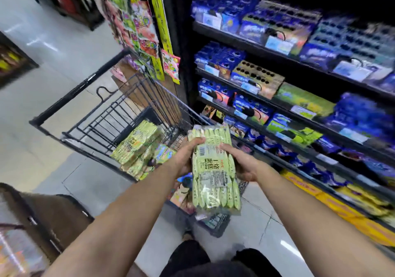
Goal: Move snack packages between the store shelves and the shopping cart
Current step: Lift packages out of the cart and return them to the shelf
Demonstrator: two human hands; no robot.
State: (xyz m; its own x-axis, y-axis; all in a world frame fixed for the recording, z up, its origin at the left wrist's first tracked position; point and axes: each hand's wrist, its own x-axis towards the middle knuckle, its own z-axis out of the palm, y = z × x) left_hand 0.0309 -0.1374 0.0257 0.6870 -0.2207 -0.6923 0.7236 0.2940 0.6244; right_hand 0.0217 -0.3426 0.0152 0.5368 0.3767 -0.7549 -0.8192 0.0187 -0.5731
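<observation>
My left hand (184,159) and right hand (245,166) curl their fingers (197,141) round the long edges of the green snack package (213,176), which points away from me over the shopping cart's (85,83) right edge, shelves (267,48) nearer my right.

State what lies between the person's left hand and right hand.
In the head view, a green snack multipack lies between left hand and right hand, gripped by both.

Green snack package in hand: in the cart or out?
Out. Left hand and right hand hold the green snack package up above the shopping cart.
</observation>
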